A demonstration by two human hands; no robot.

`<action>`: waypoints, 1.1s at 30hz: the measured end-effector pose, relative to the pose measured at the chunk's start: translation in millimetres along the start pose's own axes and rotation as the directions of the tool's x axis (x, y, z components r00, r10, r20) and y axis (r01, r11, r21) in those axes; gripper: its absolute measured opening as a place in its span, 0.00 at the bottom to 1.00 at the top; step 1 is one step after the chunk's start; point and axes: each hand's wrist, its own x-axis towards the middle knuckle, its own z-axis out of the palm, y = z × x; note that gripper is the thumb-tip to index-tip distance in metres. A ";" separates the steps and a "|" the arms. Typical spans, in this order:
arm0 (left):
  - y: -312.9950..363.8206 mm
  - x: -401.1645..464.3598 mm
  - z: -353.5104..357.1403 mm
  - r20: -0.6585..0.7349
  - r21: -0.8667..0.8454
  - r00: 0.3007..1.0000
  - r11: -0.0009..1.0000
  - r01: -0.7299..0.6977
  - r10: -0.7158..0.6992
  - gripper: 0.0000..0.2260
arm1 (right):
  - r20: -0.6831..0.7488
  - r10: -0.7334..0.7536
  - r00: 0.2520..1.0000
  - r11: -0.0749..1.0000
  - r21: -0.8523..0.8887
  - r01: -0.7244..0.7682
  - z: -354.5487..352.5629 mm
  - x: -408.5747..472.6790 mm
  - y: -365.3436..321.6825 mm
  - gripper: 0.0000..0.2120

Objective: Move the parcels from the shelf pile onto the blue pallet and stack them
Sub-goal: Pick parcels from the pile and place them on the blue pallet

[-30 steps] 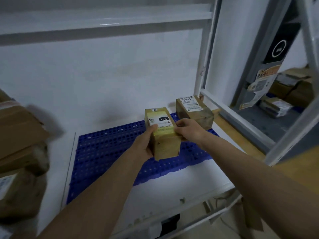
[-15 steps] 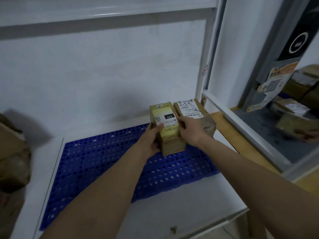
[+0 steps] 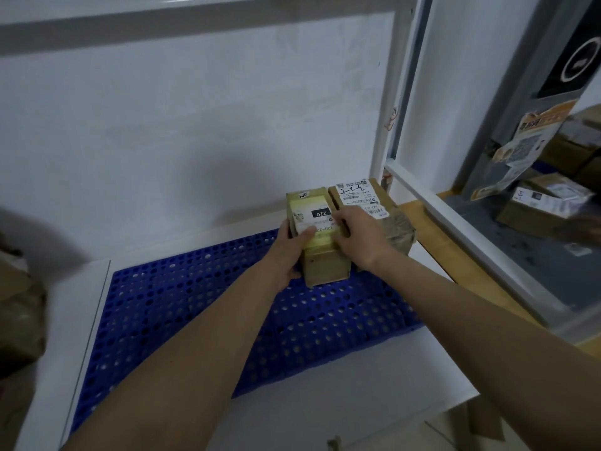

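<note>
Two bare forearms, rising from the bottom edge toward mid-frame. White worktop [image 3: 341, 395] along the lower frame, carrying a blue pallet [image 3: 195, 307] with round holes, spread from lower left to right of centre.

At the pallet's far right corner, just above centre, a yellow-taped box [image 3: 325, 268], resting on the blue grid, label on top with "220" in a black patch. Left hand [image 3: 286, 255] clasped on its left side, thumb over the label, fingers curled down the side. Right hand [image 3: 361, 236] clamped on its right side, thumb laid across the top label, fingers hidden in the seam between the two parcels. Touching on the right, a brown box [image 3: 383, 216] with a white shipping label and clear tape, sitting at the pallet's right end, its far edge near the white post.

At the left edge, mid-height, a blurred brown pile [image 3: 19, 307], partly cut off, well apart from the two boxes.

Beyond, a white wall [image 3: 195, 125] filling the upper left and centre, with a pale shelf beam [image 3: 195, 17] across the top. White upright post [image 3: 387, 109] right of centre, a slanted white rail running from its foot to the right edge. In the upper right, behind the rail, more parcels [image 3: 546, 206] on a grey surface and a dark panel with a ring mark, blurred.
</note>
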 end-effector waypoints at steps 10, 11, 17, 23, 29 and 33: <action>-4.5 2.8 7.9 0.112 0.654 0.967 0.716 -0.246 0.229 0.44 | 0.097 0.040 0.994 0.962 -0.272 -0.012 -10.4 -6.4 5.1 0.15; -4.6 3.5 9.5 0.119 0.669 0.966 0.700 -0.250 0.231 0.43 | 0.100 0.039 0.994 0.959 -0.282 -0.010 -10.6 -7.2 4.4 0.15; -0.9 1.0 11.6 0.120 0.708 0.976 0.673 -0.212 0.181 0.44 | 0.146 0.080 0.986 0.948 -0.318 -0.030 -15.0 -8.4 -0.2 0.18; 30.1 -40.9 -26.3 0.149 0.847 0.961 0.472 -0.246 0.233 0.36 | 0.114 -0.009 0.993 0.899 -0.435 0.058 -14.2 -16.9 -21.6 0.25; 24.1 -111.5 -110.1 -0.068 0.988 0.964 0.151 0.029 0.257 0.22 | 0.297 -0.329 0.896 0.804 -0.410 0.431 31.5 -28.2 -97.8 0.24; -1.7 -163.1 -168.2 -0.251 0.966 0.940 0.128 0.226 0.231 0.22 | 0.459 -0.422 0.782 0.758 -0.295 0.582 74.0 -50.2 -157.2 0.28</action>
